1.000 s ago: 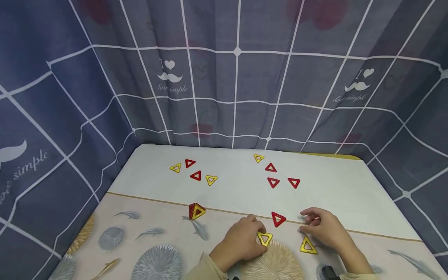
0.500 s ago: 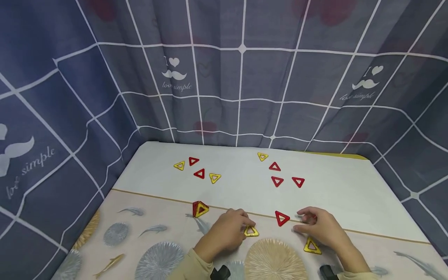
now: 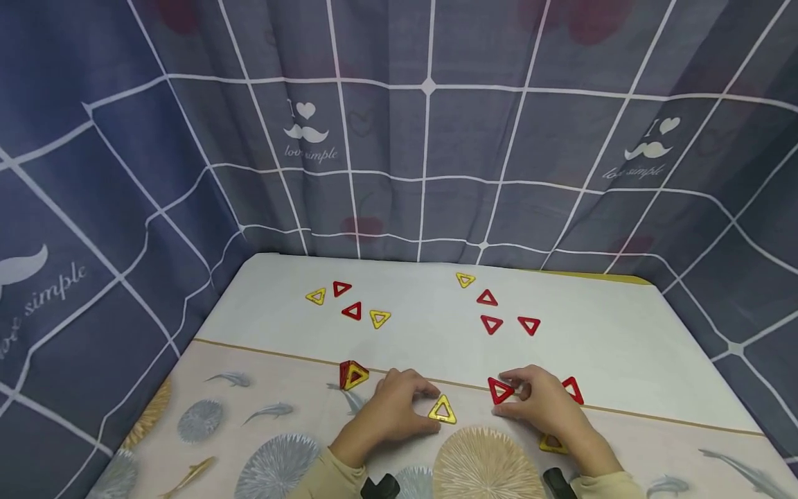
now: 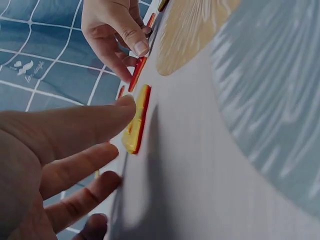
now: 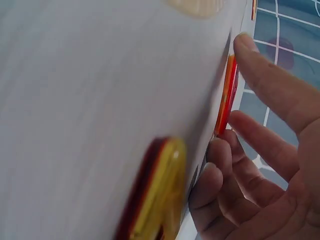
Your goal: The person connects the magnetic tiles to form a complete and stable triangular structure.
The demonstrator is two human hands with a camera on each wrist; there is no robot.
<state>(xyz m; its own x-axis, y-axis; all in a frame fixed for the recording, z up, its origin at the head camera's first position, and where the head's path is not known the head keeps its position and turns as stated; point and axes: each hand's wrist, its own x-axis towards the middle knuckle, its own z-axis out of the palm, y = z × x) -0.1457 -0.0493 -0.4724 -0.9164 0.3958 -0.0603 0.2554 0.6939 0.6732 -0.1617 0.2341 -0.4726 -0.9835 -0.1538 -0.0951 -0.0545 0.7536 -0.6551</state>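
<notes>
A yellow triangle tile (image 3: 442, 419) with a red lower edge (image 4: 143, 122) lies on the table beside my left hand (image 3: 393, 409). My left thumb and spread fingers (image 4: 82, 172) stand around it without visibly gripping it. My right hand (image 3: 541, 402) holds a red triangle tile (image 3: 492, 389) by its edges between thumb and index finger; the other fingers curl loosely (image 5: 222, 187). Another red triangle (image 3: 577, 394) is partly hidden behind this hand. Below the right wrist, a yellow triangle (image 3: 548, 447) is partly covered.
A standing cluster of red and yellow triangles (image 3: 352, 376) is left of my hands. Farther back lie several loose triangles, including a left yellow one (image 3: 373, 323) and a right red one (image 3: 529, 333). A patterned cloth (image 3: 274, 381) covers the near table; a checked curtain (image 3: 386, 132) hangs behind.
My left hand has moved left with the yellow triangle, turned it and loosened around it. The right hand has moved left onto the red triangle, uncovering another red one behind it.
</notes>
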